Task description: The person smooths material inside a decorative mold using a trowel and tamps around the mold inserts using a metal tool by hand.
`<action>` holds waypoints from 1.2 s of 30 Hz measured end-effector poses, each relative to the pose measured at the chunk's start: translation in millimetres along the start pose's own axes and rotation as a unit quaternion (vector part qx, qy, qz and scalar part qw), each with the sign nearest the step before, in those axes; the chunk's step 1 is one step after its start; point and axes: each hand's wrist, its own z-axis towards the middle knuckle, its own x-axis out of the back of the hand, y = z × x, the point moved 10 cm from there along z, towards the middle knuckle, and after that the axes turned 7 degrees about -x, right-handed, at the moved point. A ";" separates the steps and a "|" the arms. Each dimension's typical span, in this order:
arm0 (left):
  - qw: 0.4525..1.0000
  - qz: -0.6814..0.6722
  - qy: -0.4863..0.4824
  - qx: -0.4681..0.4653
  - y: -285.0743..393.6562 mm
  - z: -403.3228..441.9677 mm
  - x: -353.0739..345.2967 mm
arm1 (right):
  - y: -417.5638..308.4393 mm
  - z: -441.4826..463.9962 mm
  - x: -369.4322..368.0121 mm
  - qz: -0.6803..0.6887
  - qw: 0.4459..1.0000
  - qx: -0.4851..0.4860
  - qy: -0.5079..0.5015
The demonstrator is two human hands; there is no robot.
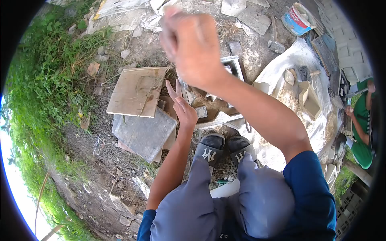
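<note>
My right hand (197, 50) is raised high over the ground, smeared by motion. Its fingers look curled, but whether they hold anything is hidden. Lower down, my left hand (185, 112) has its fingers stretched out and holds nothing that I can see. It lies between a square beige tile (136, 92) and an open-topped container (223, 119) with small blocks and brownish material inside. The beige tile rests on a larger grey tile (144, 132), with other flat pieces partly hidden beneath. My right forearm covers part of the container.
A white sack (277, 72) at right carries sandy material and broken pieces. Behind it stands a paint bucket (298, 20). A person in green (362, 136) is at the far right. Plants (48, 76) line the left, and my sandals (211, 146) are just before the container.
</note>
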 end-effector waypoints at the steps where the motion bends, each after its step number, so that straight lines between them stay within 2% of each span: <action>1: 0.999 -0.014 -0.013 0.048 -2.0 -3.0 0.4 | -22.0 5.0 9.4 0.026 1.000 0.003 0.002; 3: 0.995 -0.061 -0.040 0.074 -1.0 -4.3 -1.5 | -70.0 12.6 29.7 0.114 0.993 0.037 0.005; 5: 0.995 -0.067 -0.037 0.070 -2.5 -5.0 0.6 | -86.3 12.0 49.6 0.171 0.983 0.072 0.006; 6: 0.994 -0.073 -0.039 0.067 -2.5 -4.6 -1.6 | -81.1 11.7 53.0 0.220 0.973 0.066 -0.028; 8: 0.993 -0.092 -0.027 0.074 1.1 -3.7 -3.0 | -66.1 4.6 53.0 0.207 0.967 0.038 -0.146; 11: 0.992 -0.087 -0.012 0.090 -2.8 -4.1 0.5 | -51.7 -12.8 58.4 0.139 0.977 0.026 -0.160; 14: 0.998 -0.035 -0.002 0.045 4.3 -1.3 4.8 | -42.7 -19.4 68.3 0.136 0.983 0.042 -0.120; 16: 0.994 -0.059 -0.020 0.095 -1.8 -4.9 2.6 | -40.9 -20.4 75.0 0.127 0.986 0.065 -0.090; 20: 0.987 -0.070 -0.026 0.140 -4.8 -6.4 0.1 | -31.6 -18.2 77.7 0.143 0.982 0.061 -0.111; 22: 0.994 -0.052 -0.019 0.098 1.0 -3.0 2.0 | -17.3 -14.7 76.0 0.162 0.981 0.001 -0.102; 23: 0.995 -0.046 -0.017 0.084 2.9 -2.6 2.5 | -16.7 -13.4 73.5 0.161 0.982 0.000 -0.102; 29: 0.995 -0.063 -0.020 0.079 4.1 -2.3 2.1 | 6.0 1.9 52.1 0.096 0.993 -0.031 -0.067; 33: 0.992 -0.085 -0.024 0.089 4.5 -1.8 1.4 | 12.3 4.8 25.1 0.026 0.998 -0.008 -0.064; 36: 0.993 -0.083 -0.025 0.085 5.7 -3.9 1.6 | 54.7 2.7 3.6 -0.018 0.996 -0.005 -0.091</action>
